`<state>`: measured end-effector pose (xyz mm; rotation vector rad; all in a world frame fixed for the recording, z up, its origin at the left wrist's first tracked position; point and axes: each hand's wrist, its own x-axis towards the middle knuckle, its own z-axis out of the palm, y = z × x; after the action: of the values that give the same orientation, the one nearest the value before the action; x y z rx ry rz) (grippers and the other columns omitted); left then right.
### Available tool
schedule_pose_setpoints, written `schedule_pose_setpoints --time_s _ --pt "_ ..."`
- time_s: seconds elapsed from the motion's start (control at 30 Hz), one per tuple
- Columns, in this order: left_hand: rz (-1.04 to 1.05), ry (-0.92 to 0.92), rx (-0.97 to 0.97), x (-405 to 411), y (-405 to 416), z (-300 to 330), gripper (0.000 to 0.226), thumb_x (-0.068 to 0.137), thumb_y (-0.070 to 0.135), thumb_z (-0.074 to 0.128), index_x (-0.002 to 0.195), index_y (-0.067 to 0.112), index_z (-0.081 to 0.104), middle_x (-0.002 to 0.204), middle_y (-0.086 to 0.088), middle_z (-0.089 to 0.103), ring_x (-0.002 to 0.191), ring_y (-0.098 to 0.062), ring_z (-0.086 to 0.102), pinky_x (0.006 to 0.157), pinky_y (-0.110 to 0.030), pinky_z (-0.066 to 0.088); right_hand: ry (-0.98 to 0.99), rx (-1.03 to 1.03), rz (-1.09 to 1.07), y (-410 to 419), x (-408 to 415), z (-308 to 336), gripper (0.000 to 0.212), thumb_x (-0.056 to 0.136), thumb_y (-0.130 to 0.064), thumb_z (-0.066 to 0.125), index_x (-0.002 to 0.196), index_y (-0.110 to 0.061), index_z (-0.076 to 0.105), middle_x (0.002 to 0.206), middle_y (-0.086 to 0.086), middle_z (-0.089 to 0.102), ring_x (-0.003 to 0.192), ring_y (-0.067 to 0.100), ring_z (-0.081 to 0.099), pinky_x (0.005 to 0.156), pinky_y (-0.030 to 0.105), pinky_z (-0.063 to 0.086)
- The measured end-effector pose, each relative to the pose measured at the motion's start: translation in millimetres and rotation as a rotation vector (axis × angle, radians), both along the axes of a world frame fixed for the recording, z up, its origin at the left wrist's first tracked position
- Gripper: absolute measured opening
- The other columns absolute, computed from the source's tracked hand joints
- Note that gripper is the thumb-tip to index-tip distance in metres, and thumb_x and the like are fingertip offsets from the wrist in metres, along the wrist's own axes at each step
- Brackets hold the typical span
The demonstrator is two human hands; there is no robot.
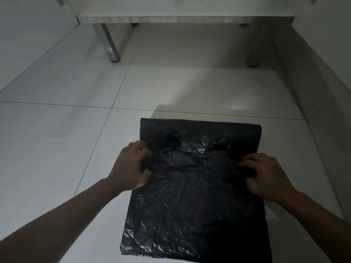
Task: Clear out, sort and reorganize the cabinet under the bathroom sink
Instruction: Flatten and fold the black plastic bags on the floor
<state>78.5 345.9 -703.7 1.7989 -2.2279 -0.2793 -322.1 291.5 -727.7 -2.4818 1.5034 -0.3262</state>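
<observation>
A black plastic bag [193, 196] lies flat on the pale tiled floor [76, 88], its far end folded over. The left hand [131, 166] pinches the bag's left edge; the right hand [266, 173] grips its right edge. Cabinet legs [111, 42] stand beyond.

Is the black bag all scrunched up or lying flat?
Flat. The black bag lies spread on the floor, both hands pinching its side edges.
</observation>
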Motion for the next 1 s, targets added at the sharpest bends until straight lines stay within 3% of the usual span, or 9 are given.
schedule_pose_setpoints --time_s 0.1,0.2,0.27,0.33,0.47,0.73,1.0 --pt "-0.025 0.119 -0.089 -11 -10 11 0.060 0.068 0.034 0.050 0.121 0.006 0.057 0.132 -0.012 0.048 0.120 -0.029 0.044 0.101 -0.042 0.037 -0.159 -0.056 -0.062 -6 9 17 0.056 0.063 -0.033 0.049 0.108 -0.008 0.072 0.117 0.013 0.064 0.102 0.033 0.059 0.087 0.048 0.048" --pt "-0.018 0.131 -0.166 -24 -38 18 0.057 0.086 0.033 0.042 0.135 0.003 0.048 0.147 -0.014 0.039 0.134 -0.030 0.037 0.113 -0.048 0.027 -0.218 -0.145 -0.122 -21 28 28 0.056 0.079 -0.036 0.048 0.122 -0.004 0.064 0.131 0.017 0.056 0.117 0.033 0.051 0.099 0.050 0.041" --pt "-0.013 0.076 -0.170 -28 -57 14 0.059 0.093 0.035 0.036 0.143 0.003 0.040 0.155 -0.014 0.030 0.144 -0.027 0.026 0.118 -0.048 0.017 -0.144 -0.147 -0.145 -32 41 26 0.061 0.090 -0.043 0.041 0.137 -0.005 0.051 0.146 0.018 0.043 0.134 0.035 0.040 0.109 0.054 0.033" --pt "-0.009 0.006 -0.130 -31 -74 6 0.063 0.096 0.039 0.031 0.149 0.004 0.029 0.160 -0.012 0.017 0.149 -0.024 0.012 0.120 -0.048 0.011 -0.007 -0.092 -0.166 -43 52 20 0.070 0.095 -0.054 0.027 0.150 -0.012 0.031 0.159 0.014 0.021 0.147 0.033 0.018 0.117 0.056 0.018" --pt "-0.003 -0.113 -0.048 -37 -92 -13 0.074 0.098 0.050 0.024 0.154 0.006 0.008 0.162 -0.009 -0.004 0.150 -0.021 -0.007 0.122 -0.045 0.001 0.193 0.030 -0.226 -59 69 6 0.080 0.090 -0.069 0.005 0.156 -0.023 -0.001 0.163 0.008 -0.009 0.149 0.031 -0.010 0.118 0.057 -0.003" --pt "0.005 -0.314 0.035 -43 -95 -42 0.085 0.094 0.067 0.010 0.154 0.010 -0.006 0.161 -0.011 -0.016 0.148 -0.024 -0.017 0.119 -0.055 -0.002 0.264 0.051 -0.263 -72 73 -21 0.080 0.087 -0.074 -0.002 0.154 -0.030 -0.010 0.162 0.008 -0.017 0.148 0.033 -0.015 0.116 0.062 -0.003" --pt "-0.018 -0.228 0.070 -37 -103 -49 0.084 0.091 0.071 0.009 0.155 0.018 -0.004 0.162 -0.006 -0.014 0.148 -0.021 -0.016 0.118 -0.058 -0.001 0.245 0.117 -0.302 -83 69 -37 0.079 0.087 -0.075 -0.001 0.153 -0.033 -0.012 0.162 0.007 -0.016 0.148 0.032 -0.013 0.115 0.064 -0.002"
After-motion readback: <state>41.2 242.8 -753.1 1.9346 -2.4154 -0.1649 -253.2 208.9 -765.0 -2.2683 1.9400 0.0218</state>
